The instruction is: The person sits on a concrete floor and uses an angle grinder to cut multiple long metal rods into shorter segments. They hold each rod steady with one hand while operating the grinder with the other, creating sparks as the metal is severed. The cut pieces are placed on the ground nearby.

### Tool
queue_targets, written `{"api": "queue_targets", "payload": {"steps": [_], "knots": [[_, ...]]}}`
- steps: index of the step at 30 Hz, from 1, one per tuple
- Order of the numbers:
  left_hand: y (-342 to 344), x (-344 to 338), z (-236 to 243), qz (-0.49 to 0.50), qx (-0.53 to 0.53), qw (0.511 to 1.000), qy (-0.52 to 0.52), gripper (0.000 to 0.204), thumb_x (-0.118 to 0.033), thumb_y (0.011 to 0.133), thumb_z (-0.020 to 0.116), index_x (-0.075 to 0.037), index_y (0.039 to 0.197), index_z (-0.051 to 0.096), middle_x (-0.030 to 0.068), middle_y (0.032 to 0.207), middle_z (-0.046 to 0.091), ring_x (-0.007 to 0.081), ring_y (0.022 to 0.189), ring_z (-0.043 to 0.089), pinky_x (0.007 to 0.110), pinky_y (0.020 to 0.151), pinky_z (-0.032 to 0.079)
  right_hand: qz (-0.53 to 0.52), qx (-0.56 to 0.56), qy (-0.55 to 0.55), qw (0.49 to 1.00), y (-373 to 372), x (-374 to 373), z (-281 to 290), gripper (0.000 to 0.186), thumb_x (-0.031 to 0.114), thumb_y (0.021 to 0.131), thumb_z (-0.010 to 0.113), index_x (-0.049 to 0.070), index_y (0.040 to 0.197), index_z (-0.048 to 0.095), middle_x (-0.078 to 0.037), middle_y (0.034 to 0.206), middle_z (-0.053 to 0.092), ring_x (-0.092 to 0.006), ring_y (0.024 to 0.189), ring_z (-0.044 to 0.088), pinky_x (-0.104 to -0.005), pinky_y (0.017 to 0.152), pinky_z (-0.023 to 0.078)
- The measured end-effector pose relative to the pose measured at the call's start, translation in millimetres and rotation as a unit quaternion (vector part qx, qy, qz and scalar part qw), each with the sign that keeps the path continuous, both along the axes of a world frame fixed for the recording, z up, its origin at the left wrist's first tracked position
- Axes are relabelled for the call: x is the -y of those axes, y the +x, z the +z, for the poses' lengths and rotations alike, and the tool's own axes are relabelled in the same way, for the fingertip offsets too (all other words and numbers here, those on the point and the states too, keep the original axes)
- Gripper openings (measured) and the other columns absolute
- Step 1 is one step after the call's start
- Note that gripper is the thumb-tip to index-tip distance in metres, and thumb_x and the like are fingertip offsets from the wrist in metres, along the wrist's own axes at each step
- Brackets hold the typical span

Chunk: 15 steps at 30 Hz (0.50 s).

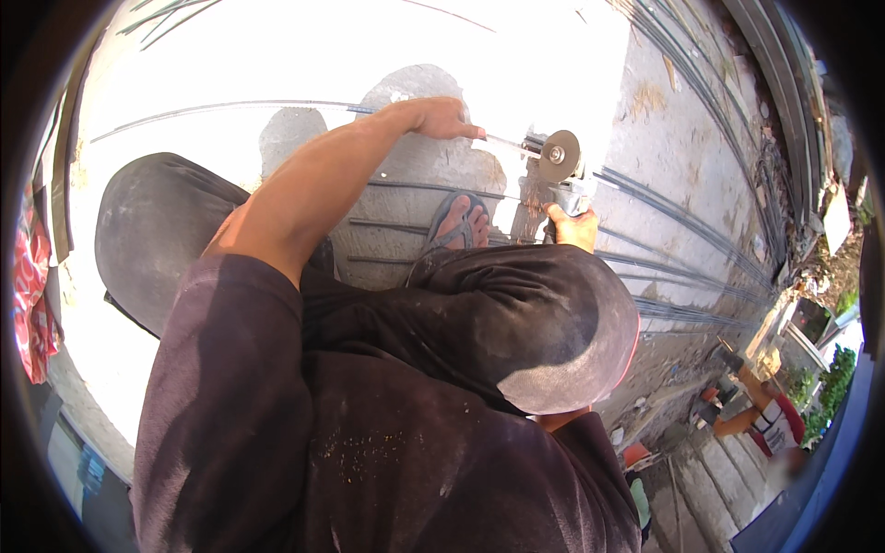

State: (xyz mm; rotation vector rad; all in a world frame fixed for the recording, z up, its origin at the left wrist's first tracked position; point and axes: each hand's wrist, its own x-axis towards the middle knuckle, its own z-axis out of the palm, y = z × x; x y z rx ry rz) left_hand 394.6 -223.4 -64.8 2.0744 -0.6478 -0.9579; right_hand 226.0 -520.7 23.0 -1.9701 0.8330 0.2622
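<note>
A long steel rebar (230,106) runs across in front of me, and my left hand (444,119) is closed around it from above. Its far end reaches the cutting disc (559,155) of an angle grinder (573,197). The grinder is held from below by my right hand (575,229), its fingers wrapped round the body and partly hidden by my knee. Orange sparks (533,210) show beside the disc, on its left. Just below the rebar and between the two hands is my foot in a flip-flop (456,221).
Several more rebars (687,214) lie on the concrete floor (650,124) to the right, some passing near my foot. A long bundle of rods (696,83) stretches along the upper right. At lower right another person (774,419) is near concrete steps. Red plastic (31,290) hangs at far left.
</note>
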Motion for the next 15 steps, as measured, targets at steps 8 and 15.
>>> {"api": "queue_targets", "payload": {"steps": [8,15], "knots": [[7.3,-0.7,-5.2,-0.005,-0.120,0.991,0.065,0.069,-0.069,0.095,0.062,-0.004,0.075,0.070,0.0115,0.063,0.058,0.0261,0.054,0.054,0.045,0.053,0.041,0.014,0.007,-0.024,1.000,1.0,-4.6,0.1,0.045,0.008,0.080,0.081,-0.008,0.121,0.068,-0.016,0.107,0.076,-0.0245,0.094,0.071,-0.0364,0.090,0.053],[0.6,-2.1,23.6,0.009,-0.250,0.964,0.089,0.068,-0.069,0.098,0.058,-0.018,0.056,0.046,-0.0031,0.052,0.034,0.0136,0.046,0.029,0.034,0.046,0.022,0.002,0.005,-0.034,0.999,-9.4,4.9,-11.6,0.049,0.009,0.077,0.083,-0.008,0.121,0.068,-0.016,0.105,0.076,-0.0248,0.093,0.071,-0.0375,0.089,0.054]]}}
